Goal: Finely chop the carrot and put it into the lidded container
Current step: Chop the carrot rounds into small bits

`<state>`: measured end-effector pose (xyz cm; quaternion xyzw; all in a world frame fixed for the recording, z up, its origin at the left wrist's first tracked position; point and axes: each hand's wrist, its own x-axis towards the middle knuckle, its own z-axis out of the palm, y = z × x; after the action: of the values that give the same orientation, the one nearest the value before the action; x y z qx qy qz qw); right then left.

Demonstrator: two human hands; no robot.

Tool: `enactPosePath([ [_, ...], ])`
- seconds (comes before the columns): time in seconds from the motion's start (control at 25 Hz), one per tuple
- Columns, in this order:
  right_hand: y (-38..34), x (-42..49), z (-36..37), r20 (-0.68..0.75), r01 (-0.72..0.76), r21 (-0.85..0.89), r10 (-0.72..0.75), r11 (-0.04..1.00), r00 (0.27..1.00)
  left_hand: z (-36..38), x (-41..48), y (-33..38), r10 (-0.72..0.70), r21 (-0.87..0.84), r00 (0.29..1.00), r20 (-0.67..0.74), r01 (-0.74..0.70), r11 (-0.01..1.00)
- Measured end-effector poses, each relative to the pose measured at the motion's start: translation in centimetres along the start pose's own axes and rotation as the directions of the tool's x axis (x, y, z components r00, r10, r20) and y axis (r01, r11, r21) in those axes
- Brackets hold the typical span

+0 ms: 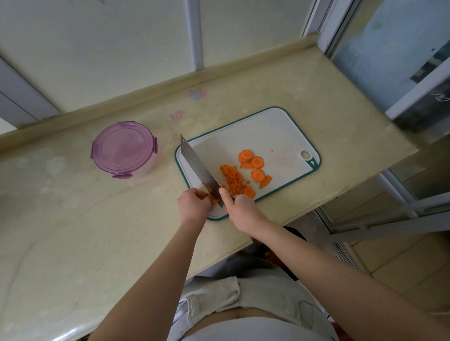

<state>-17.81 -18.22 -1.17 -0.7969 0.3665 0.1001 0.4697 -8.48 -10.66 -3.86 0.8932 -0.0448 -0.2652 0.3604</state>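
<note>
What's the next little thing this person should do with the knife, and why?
Likely a chop straight down: the left hand holds a bit of carrot right beside the cleaver gripped by the right hand. Whole round slices lie by the chopped pile, and the container is lidded.

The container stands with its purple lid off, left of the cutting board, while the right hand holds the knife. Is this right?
No: the head view shows the purple lid on the container. It does stand left of the cutting board, and the right hand holds the knife.
</note>
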Motion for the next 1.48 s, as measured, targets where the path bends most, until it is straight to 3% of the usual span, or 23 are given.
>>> enactPosePath([
  [0.4,-0.2,-0.1,0.4,0.004,0.011,0.000,-0.011,1.000,1.000,-0.4,0.2,0.4,-0.005,0.046,0.998,0.056,0.002,0.999],
  [0.64,-0.2,0.1,1.8,-0.029,0.053,-0.126,-0.057,0.991,0.998,-0.6,0.3,0.4,-0.001,0.096,0.996,0.085,-0.007,0.995],
  [0.8,-0.1,0.5,0.3,-0.006,-0.008,-0.005,0.008,1.000,1.000,-0.6,0.6,0.0,0.021,0.109,0.996,0.092,-0.031,0.994],
  [1.48,0.6,-0.9,0.5,-0.042,0.004,0.094,0.000,0.996,0.999,-0.5,0.1,-0.4,0.070,0.088,0.994,0.080,-0.077,0.993],
])
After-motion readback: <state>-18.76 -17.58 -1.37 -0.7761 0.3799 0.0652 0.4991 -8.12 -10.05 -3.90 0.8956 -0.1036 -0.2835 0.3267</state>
